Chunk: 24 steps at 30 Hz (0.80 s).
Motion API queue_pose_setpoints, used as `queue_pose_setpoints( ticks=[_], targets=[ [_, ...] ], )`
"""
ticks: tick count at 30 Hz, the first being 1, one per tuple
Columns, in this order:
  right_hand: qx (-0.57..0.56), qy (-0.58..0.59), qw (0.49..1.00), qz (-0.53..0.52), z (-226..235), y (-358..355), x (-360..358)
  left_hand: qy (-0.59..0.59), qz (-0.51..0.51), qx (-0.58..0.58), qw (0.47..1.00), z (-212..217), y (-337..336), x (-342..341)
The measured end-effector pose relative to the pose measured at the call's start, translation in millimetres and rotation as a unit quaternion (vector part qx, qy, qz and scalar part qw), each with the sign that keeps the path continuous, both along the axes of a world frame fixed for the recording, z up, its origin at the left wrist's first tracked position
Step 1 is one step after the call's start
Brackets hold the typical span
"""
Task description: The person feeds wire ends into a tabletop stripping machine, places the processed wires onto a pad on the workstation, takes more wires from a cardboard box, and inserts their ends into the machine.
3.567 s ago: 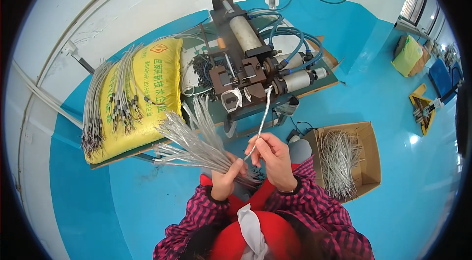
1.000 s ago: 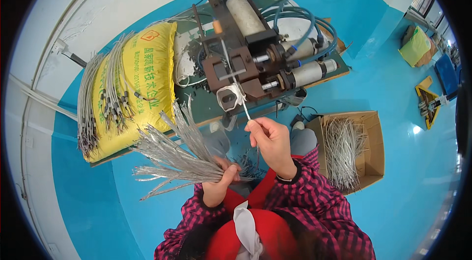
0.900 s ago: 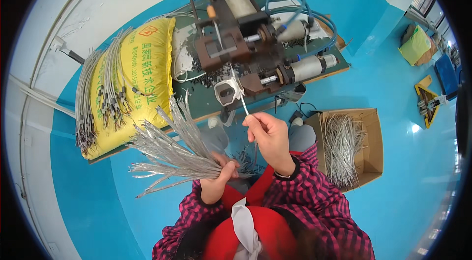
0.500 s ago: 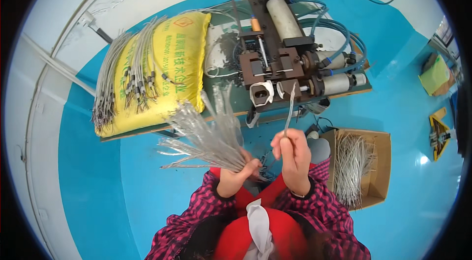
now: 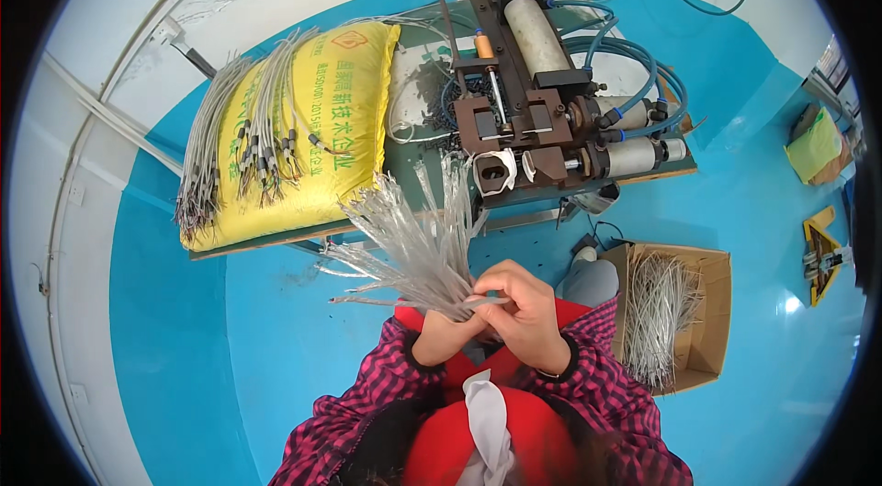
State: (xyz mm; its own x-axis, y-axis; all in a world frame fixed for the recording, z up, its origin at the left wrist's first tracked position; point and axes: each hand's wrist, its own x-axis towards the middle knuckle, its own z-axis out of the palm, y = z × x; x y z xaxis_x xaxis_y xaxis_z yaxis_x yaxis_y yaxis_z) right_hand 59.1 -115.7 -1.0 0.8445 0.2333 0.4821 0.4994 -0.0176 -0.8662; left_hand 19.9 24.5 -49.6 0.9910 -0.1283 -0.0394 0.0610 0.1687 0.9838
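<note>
Apparently mid-batch: left hand clutches wires, right hand pinches a wire end; carton holds more, done or pending unclear.

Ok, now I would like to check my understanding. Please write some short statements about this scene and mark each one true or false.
1. The left hand holds a bundle of silvery cables. True.
2. The cardboard box contains silvery wires. True.
3. The right hand is inside the cardboard box. False: it is at the bundle, beside the left hand.
4. Grey cables with dark sleeves lie over the yellow sack. True.
5. The yellow sack lies right of the pneumatic machine. False: it lies to its left.
</note>
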Motion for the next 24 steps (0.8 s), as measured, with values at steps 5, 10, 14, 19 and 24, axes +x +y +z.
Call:
queue_pose_setpoints(
  ticks=[5,10,14,19,24],
  targets=[
    [0.027,0.111,0.993,-0.020,-6,-3,-8,0.025,0.015,-0.032,0.999,20,-5,7],
    [0.148,0.187,0.971,-0.020,-10,0,-13,-0.049,0.025,-0.074,0.996,13,-4,10],
    [0.198,0.181,0.962,-0.060,7,1,-7,-0.044,0.085,-0.108,0.990,24,-12,11],
    [0.138,0.203,0.964,-0.102,-1,-6,10,-0.071,0.112,-0.083,0.988,16,-9,13],
    [0.125,0.221,0.960,-0.114,5,-8,19,-0.094,0.098,-0.060,0.989,22,-11,11]
  ],
)
